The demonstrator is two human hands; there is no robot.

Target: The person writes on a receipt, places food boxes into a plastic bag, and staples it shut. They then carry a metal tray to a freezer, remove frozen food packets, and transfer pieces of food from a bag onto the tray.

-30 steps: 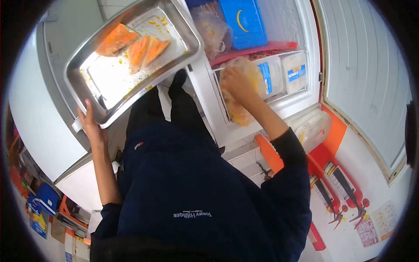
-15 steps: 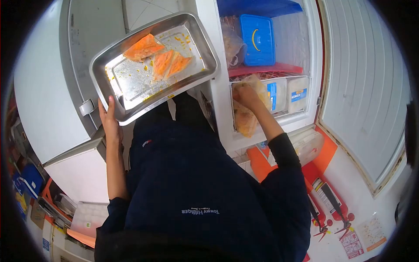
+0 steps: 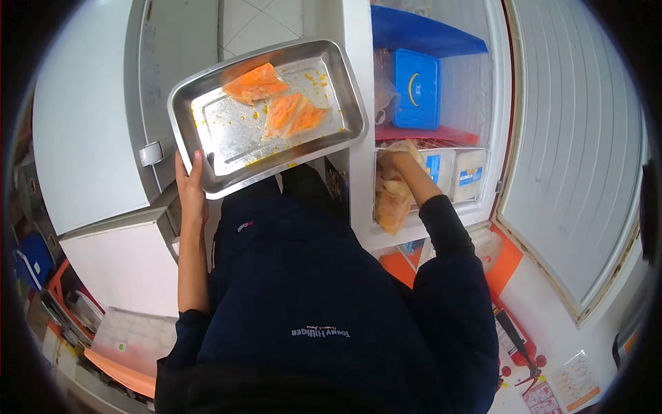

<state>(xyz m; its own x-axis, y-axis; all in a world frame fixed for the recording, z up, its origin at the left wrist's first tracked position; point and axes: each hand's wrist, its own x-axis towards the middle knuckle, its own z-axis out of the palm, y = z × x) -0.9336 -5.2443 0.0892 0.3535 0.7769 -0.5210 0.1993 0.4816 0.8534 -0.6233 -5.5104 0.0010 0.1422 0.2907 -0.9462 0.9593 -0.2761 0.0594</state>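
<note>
My left hand [image 3: 191, 183] grips the near left corner of a metal tray [image 3: 231, 134], thumb over the rim. In the tray lie orange pieces that look like salmon fillet [image 3: 256, 83], with yellow-orange spots of liquid around them. My right hand [image 3: 398, 165] reaches into the lower section of an open freezer [image 3: 358, 200]. It is closed on the upper part of a clear plastic bag [image 3: 394, 210] with pale orange contents, which hangs over the front edge of the section. The fingertips are hidden by the hand and bag.
White tubs with blue labels [image 3: 470, 174] stand beside the bag. Above are a red shelf [image 3: 448, 133] and a blue lidded box [image 3: 417, 90]. The freezer door [image 3: 572, 152] stands open at right. A fire extinguisher [image 3: 516, 338] is at lower right, a white cabinet [image 3: 86, 124] at left.
The whole view has shifted, so tray and freezer appear slightly lower and further right. My right hand stays at the bag, its fingers now less visible. The left hand still holds the tray.
</note>
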